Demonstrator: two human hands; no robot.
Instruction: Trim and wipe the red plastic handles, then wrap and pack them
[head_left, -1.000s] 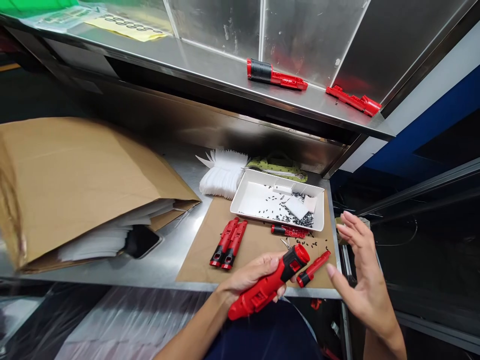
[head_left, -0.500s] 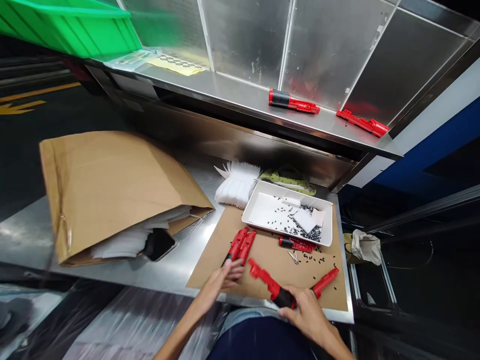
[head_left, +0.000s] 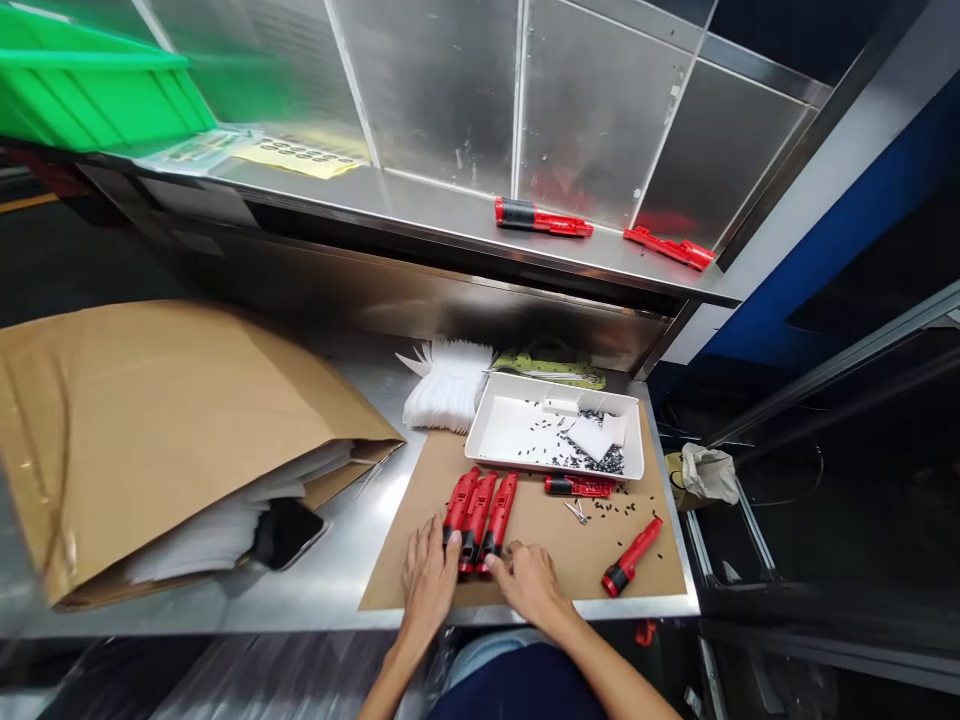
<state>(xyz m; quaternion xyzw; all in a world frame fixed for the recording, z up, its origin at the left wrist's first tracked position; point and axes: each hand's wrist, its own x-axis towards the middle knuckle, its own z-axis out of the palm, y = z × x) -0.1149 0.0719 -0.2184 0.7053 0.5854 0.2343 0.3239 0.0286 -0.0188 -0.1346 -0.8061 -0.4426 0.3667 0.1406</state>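
Three red plastic housings with black collars [head_left: 478, 515] lie side by side on the brown cardboard sheet [head_left: 405, 545], their black ends towards me. My left hand [head_left: 431, 580] rests against the leftmost housing, fingers stretched forward and the thumb at its black collar. On the other side, my right hand [head_left: 534, 582] is open, with its thumb touching the lower end of the rightmost housing. Another red housing [head_left: 632, 557] lies tilted to the right of my right hand. A smaller red and black piece [head_left: 579, 486] lies just in front of the white tray.
The white tray [head_left: 480, 440] holds small black parts and white pieces. Loose black bits and small metal pins [head_left: 576, 511] lie nearby. White strips [head_left: 446, 390], a large cardboard box [head_left: 172, 420] and a phone [head_left: 289, 535] are leftward. Two red pieces sit on the metal shelf [head_left: 420, 205].
The housing from my right hand now lies beside the other two, and that hand has let go and moved left. My left hand has come against the row. The view has shifted.
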